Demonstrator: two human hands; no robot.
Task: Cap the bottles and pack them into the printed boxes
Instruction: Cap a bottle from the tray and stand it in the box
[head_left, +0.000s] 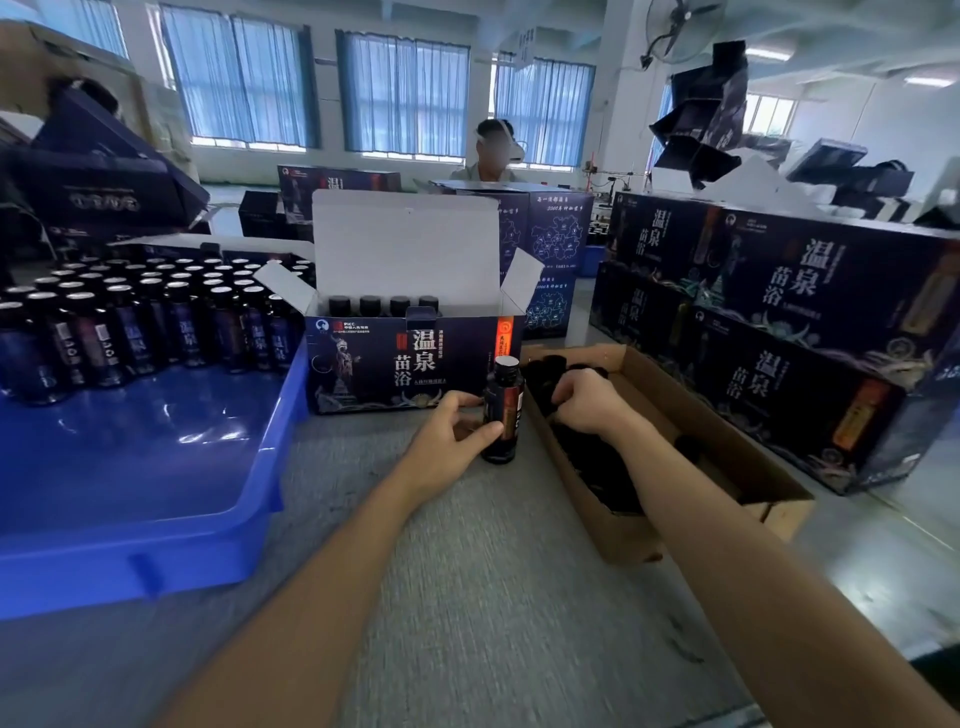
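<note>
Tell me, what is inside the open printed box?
Four black caps show in a row above the front wall of the box. That wall hides the bottles under them and whatever else stands lower inside.

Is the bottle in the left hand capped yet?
Not capped: the bottle held by the left hand shows a pale top, unlike the black caps in the printed box.

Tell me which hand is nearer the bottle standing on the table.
Left. The left hand holds the bottle; the right hand is just to its right, not touching it, down in the cardboard carton.
</note>
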